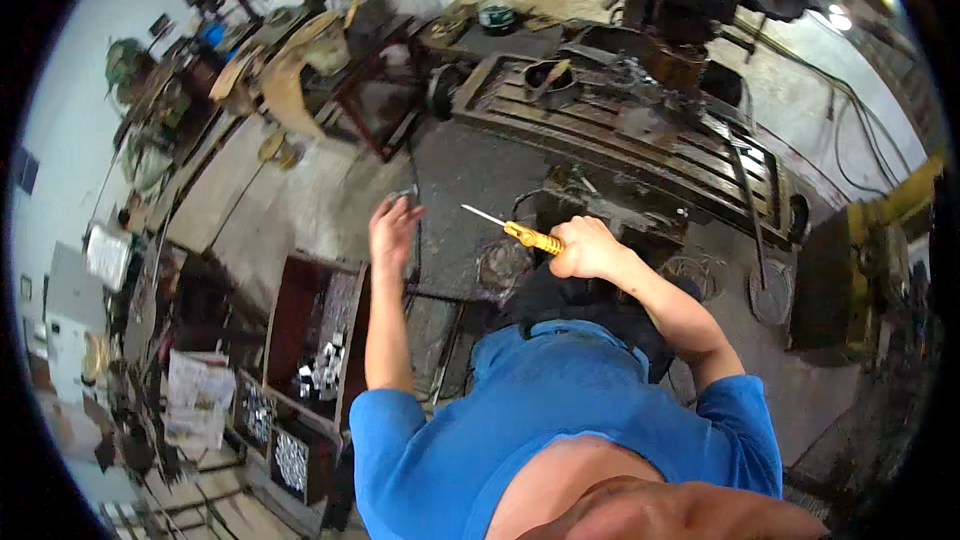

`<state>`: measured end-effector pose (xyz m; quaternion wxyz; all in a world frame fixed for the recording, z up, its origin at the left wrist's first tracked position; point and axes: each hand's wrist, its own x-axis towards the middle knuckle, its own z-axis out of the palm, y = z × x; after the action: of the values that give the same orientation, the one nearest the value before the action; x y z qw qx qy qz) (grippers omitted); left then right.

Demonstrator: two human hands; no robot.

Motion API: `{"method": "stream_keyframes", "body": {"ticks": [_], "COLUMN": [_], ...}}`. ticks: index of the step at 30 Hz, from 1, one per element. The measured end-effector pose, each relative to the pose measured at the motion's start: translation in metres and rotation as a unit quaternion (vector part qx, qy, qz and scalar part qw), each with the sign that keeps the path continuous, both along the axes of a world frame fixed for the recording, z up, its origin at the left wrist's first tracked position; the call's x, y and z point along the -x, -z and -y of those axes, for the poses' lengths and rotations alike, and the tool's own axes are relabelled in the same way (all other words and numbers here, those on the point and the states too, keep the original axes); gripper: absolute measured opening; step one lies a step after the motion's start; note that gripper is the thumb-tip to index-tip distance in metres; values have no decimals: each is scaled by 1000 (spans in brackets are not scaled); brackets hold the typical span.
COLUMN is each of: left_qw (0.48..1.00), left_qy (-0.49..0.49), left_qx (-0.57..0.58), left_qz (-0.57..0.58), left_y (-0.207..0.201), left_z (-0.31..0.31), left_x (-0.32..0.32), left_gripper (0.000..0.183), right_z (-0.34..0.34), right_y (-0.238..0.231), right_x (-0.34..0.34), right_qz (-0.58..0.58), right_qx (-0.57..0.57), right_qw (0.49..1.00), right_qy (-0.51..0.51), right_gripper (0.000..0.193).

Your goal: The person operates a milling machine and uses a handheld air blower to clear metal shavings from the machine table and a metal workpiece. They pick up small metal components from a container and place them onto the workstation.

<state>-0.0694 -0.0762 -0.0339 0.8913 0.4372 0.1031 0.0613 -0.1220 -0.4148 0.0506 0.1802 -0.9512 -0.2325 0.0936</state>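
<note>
My right hand (pixel 590 248) is closed round the yellow grip of a tool (pixel 533 237) with a thin straight metal shaft. The shaft points left and away from me, toward my other hand, without touching it. Whether the tool is a screwdriver or something else does not show clearly. My left hand (pixel 392 230) is raised above the floor with its fingers curled. At its fingertips is a small grey piece (pixel 403 197), apparently metal, mostly hidden by the fingers. A gap of floor separates the two hands.
A slotted machine table (pixel 620 155) stands ahead, with a dark pot (pixel 550 80) on it. A clear bottle (pixel 494 8) is behind. Left of me, a dark red box (pixel 283 325) holds silvery metal pieces (pixel 322 370); a smaller bin (pixel 292 462) holds more. A yellow-green machine (pixel 850 270) stands right.
</note>
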Motion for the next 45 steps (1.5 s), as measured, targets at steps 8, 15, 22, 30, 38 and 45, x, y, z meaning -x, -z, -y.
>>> {"method": "stream_keyframes", "body": {"ticks": [8, 15, 22, 30, 38, 45], "left_qw": [995, 994, 986, 989, 990, 979], "left_qy": [0, 19, 2, 53, 95, 171], "left_qx": [-6, 36, 112, 76, 39, -92], "left_qz": [-97, -102, -126, -115, -99, -55], "left_y": [31, 39, 54, 42, 15, -25], "left_z": [28, 38, 44, 53, 93, 146], "left_x": [-7, -14, -19, -14, -39, -53], "left_gripper": [18, 17, 19, 22, 22, 18], "right_z": [-48, -36, -24, 105, 193, 166], "right_y": [20, 25, 5, -19, 3, -19], "right_x": [-7, -14, -6, -7, -83, -38], "right_qz": [-59, -64, -122, -29, -2, -164], "right_qx": [-16, -14, -17, 14, -87, -206], "right_qw": [998, 998, 992, 970, 890, 936], "right_qy": [-26, 19, -29, 240, 447, 236], "right_gripper": [32, 32, 33, 35, 35, 22]}}
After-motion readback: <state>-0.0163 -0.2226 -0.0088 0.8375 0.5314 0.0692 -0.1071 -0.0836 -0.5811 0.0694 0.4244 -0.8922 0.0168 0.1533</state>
